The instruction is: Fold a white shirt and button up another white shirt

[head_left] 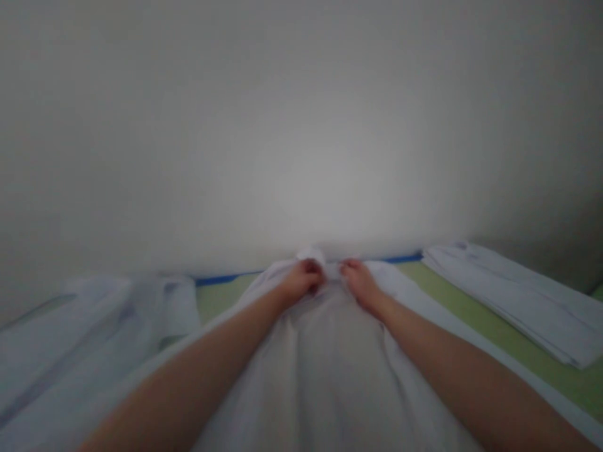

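Observation:
A long white garment (339, 370), like a shirt or a coat, lies spread in front of me, its top end at the wall. Both my arms reach forward over it. My left hand (304, 280) has its fingers curled around the left side of the collar (311, 255). A short gap away, my right hand (362, 284) pinches the cloth on the collar's right side. Blur hides the finer details of the fingertips and the fabric edges.
Loosely spread white cloth (117, 333) lies on the left. A neatly folded white stack (513, 295) rests on the right. Beneath is a green surface (475, 309) with a blue edge (217, 280) along a plain wall (301, 125).

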Action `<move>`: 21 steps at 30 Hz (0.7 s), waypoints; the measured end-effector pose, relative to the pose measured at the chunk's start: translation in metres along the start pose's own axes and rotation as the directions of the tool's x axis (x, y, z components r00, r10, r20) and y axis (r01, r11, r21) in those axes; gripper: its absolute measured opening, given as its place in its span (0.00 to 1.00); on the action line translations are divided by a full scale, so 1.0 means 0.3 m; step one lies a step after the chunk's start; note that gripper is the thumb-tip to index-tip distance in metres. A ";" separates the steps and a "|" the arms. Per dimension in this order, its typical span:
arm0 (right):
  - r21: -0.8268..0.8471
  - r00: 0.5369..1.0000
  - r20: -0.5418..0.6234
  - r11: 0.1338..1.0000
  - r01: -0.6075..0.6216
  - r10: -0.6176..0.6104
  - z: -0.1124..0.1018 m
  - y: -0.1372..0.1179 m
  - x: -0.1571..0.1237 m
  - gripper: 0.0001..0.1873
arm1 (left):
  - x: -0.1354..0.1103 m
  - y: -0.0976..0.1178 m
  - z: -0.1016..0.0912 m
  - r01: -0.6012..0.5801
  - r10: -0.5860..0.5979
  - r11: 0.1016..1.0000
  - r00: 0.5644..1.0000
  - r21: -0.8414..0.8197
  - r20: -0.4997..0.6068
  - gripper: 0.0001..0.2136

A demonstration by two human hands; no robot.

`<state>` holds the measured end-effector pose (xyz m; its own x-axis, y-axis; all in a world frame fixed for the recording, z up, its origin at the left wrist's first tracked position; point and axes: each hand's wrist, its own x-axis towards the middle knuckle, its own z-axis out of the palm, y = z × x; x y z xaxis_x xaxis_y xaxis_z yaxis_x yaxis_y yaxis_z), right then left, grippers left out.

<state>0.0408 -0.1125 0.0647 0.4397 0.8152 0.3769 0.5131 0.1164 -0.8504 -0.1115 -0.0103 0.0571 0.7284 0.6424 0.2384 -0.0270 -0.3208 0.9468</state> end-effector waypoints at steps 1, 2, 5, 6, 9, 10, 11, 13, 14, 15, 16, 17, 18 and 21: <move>0.034 1.000 0.004 0.999 -0.007 0.007 0.001 -0.005 -0.003 0.14 | 0.004 -0.005 -0.002 -0.009 0.009 1.000 1.000 -0.004 -0.022 0.04; 0.050 1.000 0.004 0.999 -0.012 0.012 0.002 -0.009 -0.006 0.14 | 0.008 -0.008 -0.002 -0.023 0.023 1.000 0.998 0.010 -0.053 0.03; 0.053 1.000 0.003 0.998 -0.019 0.019 0.008 -0.012 -0.011 0.15 | 0.014 -0.006 0.001 -0.061 0.085 0.985 0.986 0.161 -0.145 0.07; 0.050 1.000 0.008 0.999 -0.019 0.019 0.010 -0.009 -0.010 0.16 | 0.014 -0.004 0.003 -0.072 0.109 0.972 0.982 0.223 -0.157 0.09; 0.061 1.000 0.026 0.998 -0.017 0.015 0.016 0.001 -0.004 0.16 | 0.009 0.003 0.007 -0.126 0.184 0.932 0.973 0.341 -0.143 0.11; 0.062 0.999 0.029 0.998 -0.017 0.015 0.016 0.004 -0.001 0.16 | 0.007 0.004 0.009 -0.149 0.205 0.925 0.970 0.349 -0.128 0.12; 0.058 0.999 0.029 0.998 -0.020 0.018 0.017 0.006 0.002 0.15 | 0.004 0.003 0.011 -0.173 0.223 0.924 0.968 0.340 -0.113 0.13; 0.032 1.000 0.024 0.999 -0.020 0.019 0.016 0.006 0.006 0.14 | -0.001 -0.001 0.015 -0.205 0.243 0.932 0.965 0.299 -0.098 0.19; 0.014 1.000 0.027 1.000 -0.012 0.012 0.016 0.005 0.007 0.14 | -0.003 -0.005 0.018 -0.211 0.247 0.937 0.964 0.278 -0.100 0.23; 0.000 1.000 0.031 1.000 -0.001 0.001 0.016 0.003 0.008 0.14 | -0.005 -0.009 0.020 -0.212 0.247 0.941 0.963 0.265 -0.106 0.26; -0.010 0.999 0.035 1.000 0.012 -0.012 0.017 0.002 0.009 0.13 | -0.005 -0.014 0.022 -0.207 0.244 0.942 0.963 0.263 -0.116 0.29; -0.014 0.999 0.040 1.000 0.024 -0.024 0.019 0.001 0.009 0.13 | -0.006 -0.018 0.023 -0.200 0.240 0.942 0.963 0.271 -0.126 0.30; -0.010 0.999 0.043 0.999 0.032 -0.032 0.022 0.001 0.009 0.13 | -0.006 -0.021 0.023 -0.192 0.237 0.939 0.962 0.285 -0.135 0.31; 0.015 0.999 0.041 0.999 0.035 -0.035 0.032 0.003 0.008 0.13 | -0.005 -0.025 0.022 -0.182 0.240 0.927 0.960 0.328 -0.147 0.30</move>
<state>0.0352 -0.1051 0.0613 0.3907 0.8332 0.3912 0.5170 0.1529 -0.8422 -0.1079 -0.0136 0.0484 0.5917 0.6418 0.4879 0.0675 -0.6425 0.7633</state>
